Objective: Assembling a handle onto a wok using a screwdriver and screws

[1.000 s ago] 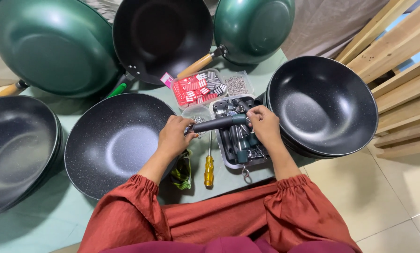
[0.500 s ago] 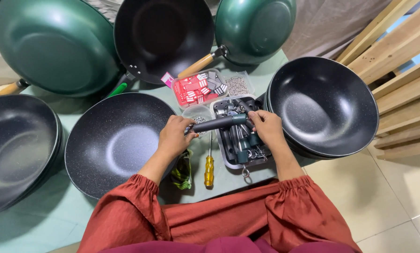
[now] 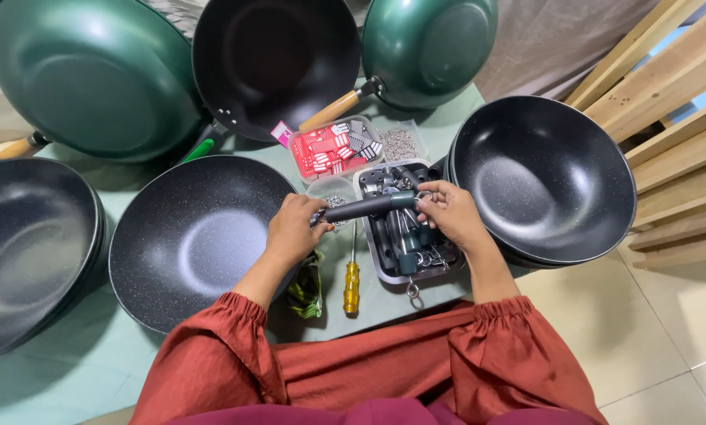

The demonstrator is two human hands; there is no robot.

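Cookware assembly workshop: many woks (image 3: 541,177), handle tray (image 3: 384,267).

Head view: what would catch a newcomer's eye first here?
The ring of large woks: dark speckled ones, such as the black wok in front of the left hand and the stacked wok on the right, with green woks at the back. At the centre, both hands hold a dark pan handle level above a metal tray of more handles, the right hand at its green end. A yellow screwdriver lies just below.
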